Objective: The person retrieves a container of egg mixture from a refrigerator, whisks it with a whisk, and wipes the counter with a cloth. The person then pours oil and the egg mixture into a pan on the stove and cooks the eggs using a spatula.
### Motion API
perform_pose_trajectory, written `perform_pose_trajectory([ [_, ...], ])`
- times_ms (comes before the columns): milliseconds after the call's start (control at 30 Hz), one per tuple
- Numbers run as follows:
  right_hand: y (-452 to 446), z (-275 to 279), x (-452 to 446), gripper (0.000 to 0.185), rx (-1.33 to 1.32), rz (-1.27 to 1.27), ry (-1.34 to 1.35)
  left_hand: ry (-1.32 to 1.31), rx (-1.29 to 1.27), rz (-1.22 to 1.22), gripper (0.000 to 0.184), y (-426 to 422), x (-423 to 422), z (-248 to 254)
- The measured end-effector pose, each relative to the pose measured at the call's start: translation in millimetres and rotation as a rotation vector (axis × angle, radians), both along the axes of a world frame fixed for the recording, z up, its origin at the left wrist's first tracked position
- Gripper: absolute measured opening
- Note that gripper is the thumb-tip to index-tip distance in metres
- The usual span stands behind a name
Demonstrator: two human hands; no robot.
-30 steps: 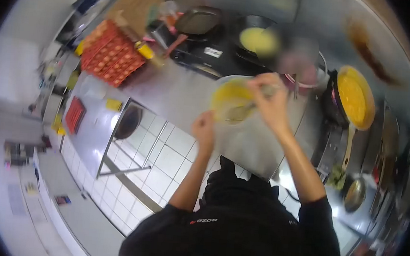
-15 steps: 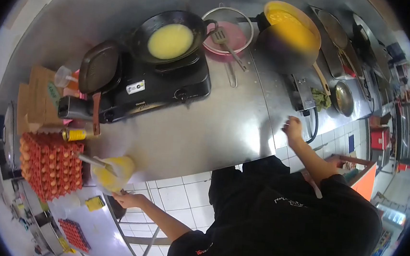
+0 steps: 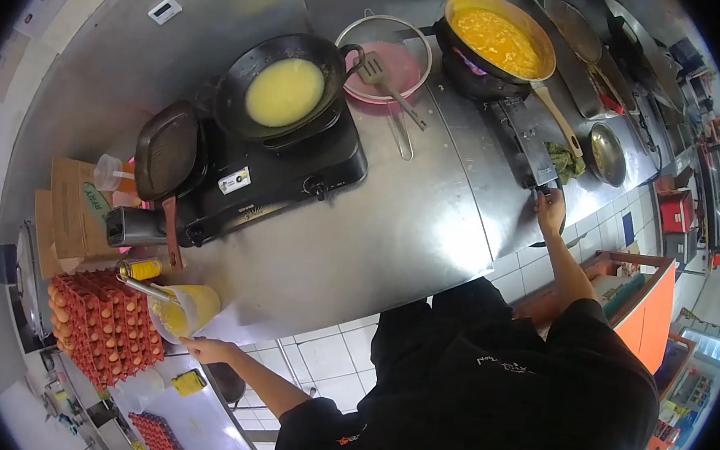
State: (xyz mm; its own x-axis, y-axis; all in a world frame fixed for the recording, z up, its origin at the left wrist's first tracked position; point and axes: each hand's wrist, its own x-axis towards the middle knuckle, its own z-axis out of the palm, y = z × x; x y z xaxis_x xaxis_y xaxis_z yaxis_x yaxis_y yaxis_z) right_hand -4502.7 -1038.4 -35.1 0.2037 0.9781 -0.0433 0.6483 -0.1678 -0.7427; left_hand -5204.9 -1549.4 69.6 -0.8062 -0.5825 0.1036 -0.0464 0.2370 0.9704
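Note:
My left hand [image 3: 205, 349] is closed at the side of a translucent jug [image 3: 200, 307] by the counter's left front corner, apparently on its handle. Yellow liquid like beaten egg fills part of the jug, and a metal utensil handle [image 3: 149, 288] sticks out of it. My right hand [image 3: 551, 210] is at the front of a small gas burner [image 3: 519, 140], fingers curled round its control knob. Over that burner's bluish flame [image 3: 469, 63] sits a frying pan [image 3: 545, 43] with yellow egg [image 3: 494, 41] in it.
A black wok [image 3: 238, 76] with pale yellow liquid rests on a portable stove [image 3: 287, 181], beside a square pan [image 3: 167, 149]. A spatula [image 3: 388, 83] lies across a strainer [image 3: 340, 50] on a pink bowl. Stacked egg trays [image 3: 106, 332] stand left; a small metal pan [image 3: 607, 156] sits right.
My right hand has moved rightward and up from the counter's front edge to the burner's knob. The jug has shifted slightly in view with my left hand still at it.

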Motion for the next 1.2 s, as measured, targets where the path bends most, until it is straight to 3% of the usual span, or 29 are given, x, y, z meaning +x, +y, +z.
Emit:
perform_pose_trajectory([
  [100,-9,7,-10,0.03,0.074,0.008,-0.13,0.056,-0.053,0.034,0.052,6,7,9],
  [167,-18,-1,-16,0.034,0.284,-0.138,-0.182,0.015,-0.093,-0.009,0.05,-4,8,11],
  [200,-32,10,-30,0.037,0.192,-0.235,-0.217,0.053,-0.081,-0.047,0.052,-9,3,5],
  [267,-56,18,-72,0.035,0.363,0.001,-0.206,0.095,-0.064,-0.075,0.053,-13,0,1],
  [333,-61,69,-153,0.019,0.206,0.261,0.078,0.01,-0.06,-0.063,0.052,-11,11,13],
  [367,-44,66,-185,0.017,0.337,0.336,0.101,0.011,-0.064,-0.062,0.052,-13,17,15],
  [400,-33,96,-225,0.019,0.232,0.339,0.208,0.168,-0.169,-0.001,0.048,-17,25,17],
  [467,26,64,-277,0.043,0.267,0.436,0.122,0.434,-0.41,0.006,0.035,-31,35,28],
  [500,57,43,-302,0.056,0.12,0.456,0.083,0.435,-0.405,-0.119,0.031,-10,56,61],
  [533,70,65,-322,0.053,-0.142,0.528,0.157,0.43,-0.402,-0.242,0.028,25,87,106],
  [567,78,89,-339,0.05,-0.411,0.598,0.226,0.408,-0.288,-0.499,0.026,53,109,137],
  [633,100,79,-359,0.047,-0.59,0.568,0.423,0.368,-0.053,-1.019,0.024,109,164,204],
  [667,106,79,-366,0.045,-0.623,0.594,0.41,0.346,0.074,-1.284,0.024,138,195,240],
  [733,107,84,-372,0.043,-0.683,0.625,0.38,0.655,0.297,-1.717,0.027,184,234,287],
  [800,100,95,-371,0.032,-0.576,0.634,0.494,0.789,0.363,-2.023,0.027,205,262,323],
  [967,57,164,-338,0.021,-0.399,0.669,0.455,0.872,0.329,-2.352,0.03,242,317,364],
  [1100,49,235,-291,0.02,-0.397,0.707,0.562,0.86,0.279,-2.433,0.032,266,350,371],
  [1167,26,259,-255,0.019,-0.476,0.715,0.8,0.794,0.244,-2.481,0.033,281,363,371],
  [1200,31,269,-237,0.018,-0.44,0.728,0.79,0.767,0.221,-2.509,0.033,292,371,369],
])
